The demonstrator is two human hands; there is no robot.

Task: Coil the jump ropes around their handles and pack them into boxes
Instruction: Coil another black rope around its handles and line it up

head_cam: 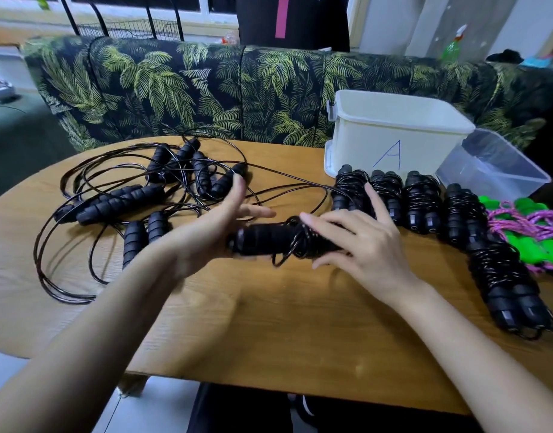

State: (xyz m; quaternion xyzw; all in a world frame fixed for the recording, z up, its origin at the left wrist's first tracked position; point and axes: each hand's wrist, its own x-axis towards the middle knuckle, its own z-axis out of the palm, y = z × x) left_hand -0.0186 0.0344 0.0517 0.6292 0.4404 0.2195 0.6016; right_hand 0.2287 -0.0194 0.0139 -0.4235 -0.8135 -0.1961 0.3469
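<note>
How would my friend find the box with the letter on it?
Look at the far right end of the wooden table, in front of the leafy sofa. Two boxes sit there. Yours is the white box with a blue A; the clear box beside it has no letter.

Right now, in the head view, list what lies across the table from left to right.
Loose tangle of black ropes → left hand → half-coiled rope → right hand → row of coiled black bundles → green-handled purple ropes.
</note>
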